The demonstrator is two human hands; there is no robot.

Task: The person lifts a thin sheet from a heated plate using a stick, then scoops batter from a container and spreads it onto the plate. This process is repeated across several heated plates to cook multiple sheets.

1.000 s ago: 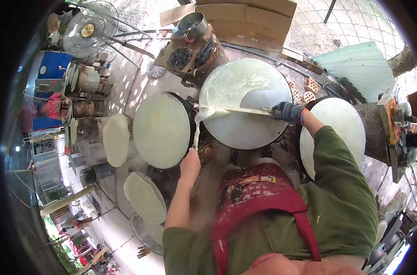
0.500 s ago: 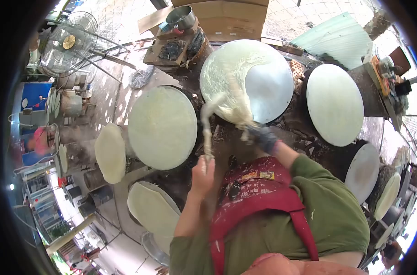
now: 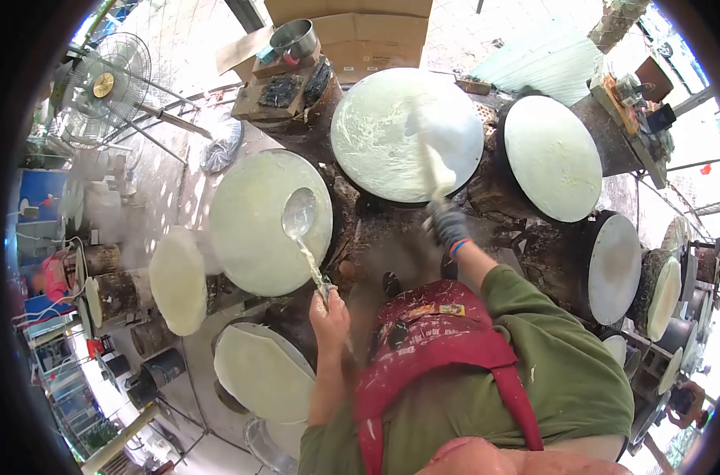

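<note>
- The left hand [image 3: 328, 305], bare, was clamped on the handle of a ladle [image 3: 301, 218]; the ladle's long axis ran up and left from the hand, its bowl over the left steamer cloth [image 3: 249, 237].
- The right hand [image 3: 449, 226], gloved, was closed on a flat spatula [image 3: 431, 170] that pointed straight away onto the centre steamer cloth [image 3: 376, 134], just beyond that hand and right of the ladle.
- Half a second earlier the left hand held a strip of batter sheet, not the ladle, and the spatula lay under the lifted sheet.
</note>
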